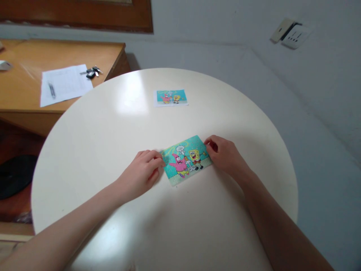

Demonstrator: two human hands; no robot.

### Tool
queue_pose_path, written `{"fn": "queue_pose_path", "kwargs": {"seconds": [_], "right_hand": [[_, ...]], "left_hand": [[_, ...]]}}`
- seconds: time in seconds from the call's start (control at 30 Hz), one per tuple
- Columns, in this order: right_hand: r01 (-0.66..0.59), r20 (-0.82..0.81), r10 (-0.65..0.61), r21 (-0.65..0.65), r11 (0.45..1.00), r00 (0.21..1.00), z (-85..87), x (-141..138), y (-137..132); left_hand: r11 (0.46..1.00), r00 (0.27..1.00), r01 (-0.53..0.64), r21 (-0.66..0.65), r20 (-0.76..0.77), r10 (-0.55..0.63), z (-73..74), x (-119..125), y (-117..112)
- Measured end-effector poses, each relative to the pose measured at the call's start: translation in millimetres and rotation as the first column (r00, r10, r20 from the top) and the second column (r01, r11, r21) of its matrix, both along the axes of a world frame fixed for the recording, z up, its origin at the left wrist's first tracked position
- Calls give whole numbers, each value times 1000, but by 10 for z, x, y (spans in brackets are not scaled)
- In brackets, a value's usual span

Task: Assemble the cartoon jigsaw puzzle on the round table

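Note:
An assembled jigsaw puzzle (186,160) with cartoon figures on a turquoise ground lies slightly turned on the white round table. At its left edge, the curled fingers of my left hand (148,169) press against it. My right hand (222,152) has thumb and fingers pinched at the puzzle's right edge. Fine seams between the pieces show faintly. Farther back, a small printed picture (172,98) of the same scene lies flat, with a white margin around it.
A wooden desk (84,51) stands at the far left, bearing a sheet of paper (66,90), a pen (52,90) and keys (93,72). The table (93,150) is close to a pale wall with a socket (296,35). A dark round object (17,175) is low at the left.

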State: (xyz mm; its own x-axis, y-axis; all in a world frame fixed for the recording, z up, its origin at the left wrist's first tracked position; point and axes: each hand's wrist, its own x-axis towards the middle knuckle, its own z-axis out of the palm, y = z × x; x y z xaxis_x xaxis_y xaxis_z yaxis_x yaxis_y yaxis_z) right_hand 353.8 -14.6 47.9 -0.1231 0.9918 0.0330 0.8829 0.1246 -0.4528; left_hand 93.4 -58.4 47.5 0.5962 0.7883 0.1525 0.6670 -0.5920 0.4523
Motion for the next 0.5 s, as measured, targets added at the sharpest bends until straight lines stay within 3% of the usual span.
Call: {"fn": "queue_pose_path", "kwargs": {"seconds": [0.23,0.5], "right_hand": [[-12,-14,12,43,999,1000,-24,5,-3],[-21,-31,23,51,998,999,-35,-28,-21]], "left_hand": [[999,994,-27,23,105,24,-78,-14,36],[986,970,-125,-115,197,146,-22,-18,64]]}}
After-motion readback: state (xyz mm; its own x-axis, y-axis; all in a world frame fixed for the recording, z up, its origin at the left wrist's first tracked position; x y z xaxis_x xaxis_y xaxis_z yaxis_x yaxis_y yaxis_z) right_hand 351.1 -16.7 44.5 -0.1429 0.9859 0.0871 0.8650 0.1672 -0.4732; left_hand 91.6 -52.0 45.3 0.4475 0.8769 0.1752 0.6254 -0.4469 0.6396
